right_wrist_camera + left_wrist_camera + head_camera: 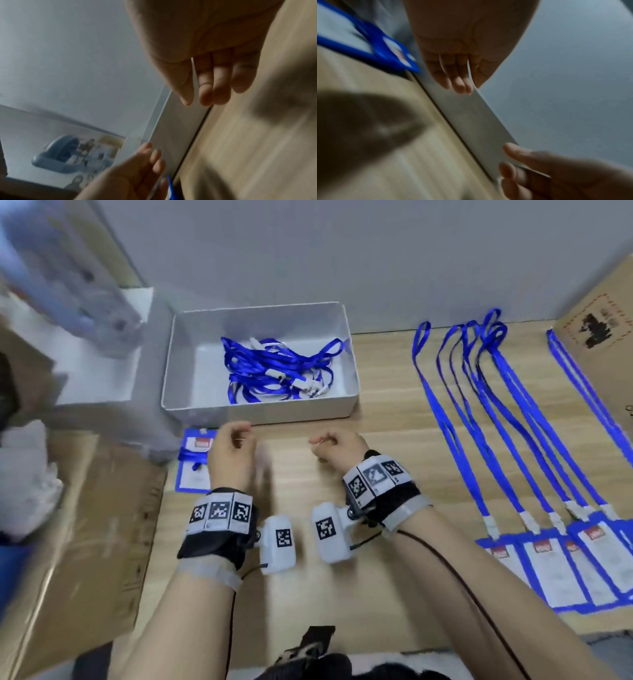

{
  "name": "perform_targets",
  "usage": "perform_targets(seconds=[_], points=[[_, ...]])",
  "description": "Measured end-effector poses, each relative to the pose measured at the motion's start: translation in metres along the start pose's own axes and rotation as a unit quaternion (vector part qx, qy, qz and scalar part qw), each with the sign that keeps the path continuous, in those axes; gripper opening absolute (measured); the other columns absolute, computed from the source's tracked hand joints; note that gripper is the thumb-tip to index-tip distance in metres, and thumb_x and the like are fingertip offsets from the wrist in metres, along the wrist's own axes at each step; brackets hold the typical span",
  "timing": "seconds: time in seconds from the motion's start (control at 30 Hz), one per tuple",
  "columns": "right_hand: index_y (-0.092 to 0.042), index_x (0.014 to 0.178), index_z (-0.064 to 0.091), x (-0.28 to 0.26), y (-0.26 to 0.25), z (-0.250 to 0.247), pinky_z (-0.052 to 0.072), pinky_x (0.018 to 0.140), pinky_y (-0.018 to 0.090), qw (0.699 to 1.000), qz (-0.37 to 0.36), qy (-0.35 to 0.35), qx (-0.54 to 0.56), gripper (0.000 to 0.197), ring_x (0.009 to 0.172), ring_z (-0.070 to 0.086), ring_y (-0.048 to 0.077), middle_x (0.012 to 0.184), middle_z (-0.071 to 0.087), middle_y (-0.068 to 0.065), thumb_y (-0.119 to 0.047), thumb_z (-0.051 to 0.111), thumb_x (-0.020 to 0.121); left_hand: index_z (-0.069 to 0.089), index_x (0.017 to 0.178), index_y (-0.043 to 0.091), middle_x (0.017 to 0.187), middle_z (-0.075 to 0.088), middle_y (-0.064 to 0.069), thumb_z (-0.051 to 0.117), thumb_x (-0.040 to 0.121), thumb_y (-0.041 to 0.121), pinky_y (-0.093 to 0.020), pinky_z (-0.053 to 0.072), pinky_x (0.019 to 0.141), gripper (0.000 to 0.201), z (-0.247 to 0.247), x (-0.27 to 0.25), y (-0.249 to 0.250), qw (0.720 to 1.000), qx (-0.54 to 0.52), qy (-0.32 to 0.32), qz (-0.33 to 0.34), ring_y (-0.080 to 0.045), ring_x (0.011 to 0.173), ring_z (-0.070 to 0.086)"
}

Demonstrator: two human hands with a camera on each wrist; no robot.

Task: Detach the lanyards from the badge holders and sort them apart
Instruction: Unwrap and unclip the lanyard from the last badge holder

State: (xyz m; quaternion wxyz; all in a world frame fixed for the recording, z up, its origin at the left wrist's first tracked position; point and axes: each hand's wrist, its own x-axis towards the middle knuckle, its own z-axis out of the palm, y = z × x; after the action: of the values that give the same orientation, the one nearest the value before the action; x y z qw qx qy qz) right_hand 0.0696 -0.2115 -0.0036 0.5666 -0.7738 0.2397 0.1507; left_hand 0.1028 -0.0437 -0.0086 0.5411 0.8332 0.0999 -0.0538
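Note:
My left hand (239, 436) and right hand (322, 441) hover side by side over the wooden table, just in front of the white bin (260, 414). Both have loosely curled fingers and hold nothing. The wrist views confirm this for the left hand (460, 86) and the right hand (199, 98). Several detached blue lanyards (274, 368) lie tangled in the bin. A blue badge holder (197, 463) with a blue strap across it lies left of my left hand. To the right, several blue lanyards (496, 412) are stretched out, each still clipped to a badge holder (548, 563).
A cardboard box (603, 313) stands at the far right and flat cardboard (85, 525) lies left of the table. Crumpled white plastic (27, 474) and a clear plastic container (68, 268) are at the left. A grey wall runs behind the bin.

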Motion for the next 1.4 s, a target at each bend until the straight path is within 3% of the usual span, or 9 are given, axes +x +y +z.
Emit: perform_targets(seconds=[0.07, 0.2, 0.3, 0.43, 0.6, 0.73, 1.0, 1.27, 1.4], points=[[-0.019, 0.089, 0.062, 0.011, -0.002, 0.035, 0.045, 0.074, 0.033, 0.997, 0.025, -0.067, 0.032, 0.014, 0.075, 0.055, 0.020, 0.065, 0.051, -0.007, -0.009, 0.061, 0.080, 0.055, 0.113, 0.001, 0.115, 0.057, -0.021, 0.057, 0.080, 0.001, -0.038, 0.041, 0.097, 0.033, -0.031, 0.012, -0.029, 0.993, 0.081, 0.073, -0.038, -0.035, 0.109, 0.053], [-0.008, 0.128, 0.047, 0.015, -0.007, 0.076, 0.039, 0.063, 0.020, 0.985, 0.044, -0.152, 0.068, 0.044, 0.086, 0.052, 0.016, 0.102, 0.055, 0.000, -0.005, 0.058, 0.085, 0.045, 0.129, 0.004, 0.129, 0.051, -0.022, 0.061, 0.075, 0.016, -0.046, 0.037, 0.104, 0.058, -0.059, 0.026, -0.062, 0.980, 0.156, 0.059, -0.107, -0.037, 0.120, 0.046], [-0.012, 0.136, 0.038, 0.014, -0.006, 0.084, 0.041, 0.082, 0.024, 0.981, 0.045, -0.176, 0.064, 0.053, 0.119, 0.048, 0.019, 0.138, 0.045, 0.008, -0.004, 0.054, 0.086, 0.041, 0.133, 0.013, 0.134, 0.047, -0.016, 0.066, 0.077, 0.016, -0.046, 0.036, 0.101, 0.061, -0.060, 0.021, -0.061, 0.964, 0.219, 0.052, -0.141, -0.036, 0.124, 0.042], [-0.014, 0.142, 0.026, 0.008, 0.003, 0.077, 0.036, 0.091, 0.028, 0.976, 0.040, -0.199, 0.074, 0.059, 0.130, 0.041, 0.023, 0.145, 0.037, 0.010, -0.002, 0.049, 0.089, 0.042, 0.130, 0.010, 0.128, 0.053, -0.013, 0.068, 0.078, 0.009, -0.035, 0.038, 0.095, 0.058, -0.047, 0.004, -0.054, 0.977, 0.172, 0.036, -0.123, -0.032, 0.119, 0.049], [-0.016, 0.136, 0.038, -0.006, 0.006, 0.036, 0.040, 0.061, 0.018, 0.979, -0.011, -0.148, 0.136, 0.056, 0.080, 0.056, 0.010, 0.114, 0.055, 0.012, 0.009, 0.046, 0.086, 0.042, 0.127, 0.003, 0.119, 0.057, -0.022, 0.055, 0.085, -0.007, -0.032, 0.052, 0.071, 0.045, -0.016, -0.016, -0.035, 0.981, -0.065, -0.069, -0.168, -0.029, 0.091, 0.059], [-0.003, 0.118, 0.054, -0.020, 0.008, -0.016, 0.043, 0.054, 0.010, 0.983, -0.084, -0.074, 0.144, 0.036, 0.049, 0.056, -0.006, 0.082, 0.059, 0.004, 0.009, 0.049, 0.085, 0.045, 0.126, 0.011, 0.093, 0.063, -0.005, 0.058, 0.082, -0.007, -0.020, 0.051, 0.050, 0.050, 0.014, -0.040, -0.004, 0.953, -0.190, -0.172, -0.163, -0.014, 0.072, 0.063], [-0.018, 0.086, 0.065, -0.051, 0.012, -0.110, 0.048, 0.070, 0.018, 0.986, -0.154, 0.035, 0.052, 0.020, 0.052, 0.057, -0.007, 0.076, 0.062, -0.008, 0.001, 0.061, 0.079, 0.058, 0.114, 0.023, 0.091, 0.071, 0.003, 0.065, 0.067, 0.016, -0.028, 0.054, 0.067, 0.048, 0.074, -0.070, 0.061, 0.925, -0.194, -0.314, -0.092, -0.011, 0.079, 0.067], [-0.015, 0.092, 0.070, -0.079, 0.009, -0.155, 0.049, 0.073, 0.011, 0.976, -0.194, 0.091, -0.045, 0.019, 0.070, 0.060, 0.007, 0.080, 0.064, -0.002, -0.006, 0.069, 0.075, 0.062, 0.092, 0.021, 0.080, 0.068, 0.004, 0.056, 0.063, 0.019, -0.022, 0.049, 0.056, 0.031, 0.113, -0.084, 0.097, 0.945, -0.179, -0.271, -0.045, -0.006, 0.065, 0.065], [-0.022, 0.069, 0.061, -0.087, 0.008, -0.166, 0.046, 0.062, 0.006, 0.971, -0.207, 0.111, -0.040, 0.019, 0.068, 0.059, 0.006, 0.071, 0.062, -0.006, -0.007, 0.073, 0.072, 0.060, 0.084, 0.021, 0.078, 0.066, 0.003, 0.057, 0.061, 0.020, -0.018, 0.048, 0.057, 0.023, 0.122, -0.093, 0.109, 0.958, -0.172, -0.228, -0.002, -0.003, 0.062, 0.063]])
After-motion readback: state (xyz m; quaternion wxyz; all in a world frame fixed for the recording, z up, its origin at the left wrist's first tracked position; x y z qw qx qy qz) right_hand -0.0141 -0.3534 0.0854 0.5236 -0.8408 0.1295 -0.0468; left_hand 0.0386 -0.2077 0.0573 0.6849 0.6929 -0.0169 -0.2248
